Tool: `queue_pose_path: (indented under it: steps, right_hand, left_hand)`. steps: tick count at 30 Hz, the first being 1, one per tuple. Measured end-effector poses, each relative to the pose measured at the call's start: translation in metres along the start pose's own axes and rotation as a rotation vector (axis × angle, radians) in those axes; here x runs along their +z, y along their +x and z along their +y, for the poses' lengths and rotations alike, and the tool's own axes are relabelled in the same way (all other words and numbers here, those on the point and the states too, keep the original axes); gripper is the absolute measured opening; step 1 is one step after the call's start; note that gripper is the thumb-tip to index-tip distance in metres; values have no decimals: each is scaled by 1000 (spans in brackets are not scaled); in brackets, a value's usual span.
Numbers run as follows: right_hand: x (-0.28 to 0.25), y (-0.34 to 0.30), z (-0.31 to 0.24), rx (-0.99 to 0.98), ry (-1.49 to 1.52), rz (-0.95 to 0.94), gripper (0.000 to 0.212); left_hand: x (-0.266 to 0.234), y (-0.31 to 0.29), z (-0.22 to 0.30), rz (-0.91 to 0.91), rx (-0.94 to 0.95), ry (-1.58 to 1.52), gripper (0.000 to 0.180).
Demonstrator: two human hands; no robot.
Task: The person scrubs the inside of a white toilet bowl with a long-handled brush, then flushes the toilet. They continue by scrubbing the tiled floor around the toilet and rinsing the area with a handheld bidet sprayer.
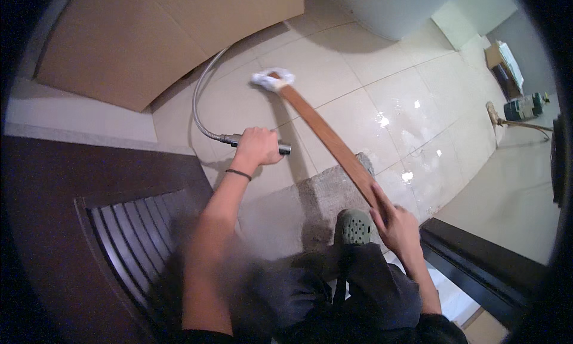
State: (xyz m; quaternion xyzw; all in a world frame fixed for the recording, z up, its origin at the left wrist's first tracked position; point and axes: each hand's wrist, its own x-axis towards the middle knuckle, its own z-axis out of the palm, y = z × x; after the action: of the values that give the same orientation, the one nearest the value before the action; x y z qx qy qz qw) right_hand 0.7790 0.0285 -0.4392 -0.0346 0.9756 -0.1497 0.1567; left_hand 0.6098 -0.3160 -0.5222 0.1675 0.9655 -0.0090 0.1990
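My left hand (258, 147) is closed around a silver handheld sprayer (285, 149), its nozzle end pointing right. From its other end a flexible metal hose (196, 108) curves up toward the cardboard. My right hand (396, 227) grips the near end of a long, flat wooden stick (325, 135), with the index finger laid along it. The stick slants away to the far left. At its far end is a crumpled-looking white wad (273, 79), just above or on the tiles; I cannot tell whether it is cloth or bristles.
Pale floor tiles (334, 111) shine with water on the right. A grey mat (337, 192) lies before my green clog (356, 227). Brown cardboard (179, 33) stands far left, a dark louvred door (54, 194) near left. Beyond are a white toilet base (388, 9) and a wall valve (493, 114).
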Motion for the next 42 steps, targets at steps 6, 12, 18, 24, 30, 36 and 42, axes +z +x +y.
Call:
queue_pose_path:
  steps: [6, 12, 18, 24, 30, 36, 42]
  right_hand:
    - [-12, -4, 48, 293, 43, 129, 60]
    - [-21, 210, 100, 8, 22, 313, 55]
    - [-69, 440, 30, -1, -88, 324, 49]
    - [-46, 306, 25, 83, 16, 247, 58]
    - [-78, 382, 19, 98, -12, 261, 51]
    - [-110, 525, -10, 70, 104, 251, 47]
    - [-97, 545, -28, 108, 183, 270, 48]
  left_hand:
    - [-57, 59, 50, 327, -202, -299, 48]
    - [-76, 108, 83, 361, -261, -465, 50]
    - [-78, 129, 88, 370, -266, -458, 53]
    - [-85, 118, 59, 306, -273, -426, 53]
    - [-93, 114, 54, 277, -288, -424, 51]
    - [-93, 105, 63, 306, -269, -415, 44]
    - [-98, 101, 71, 295, -254, -369, 43]
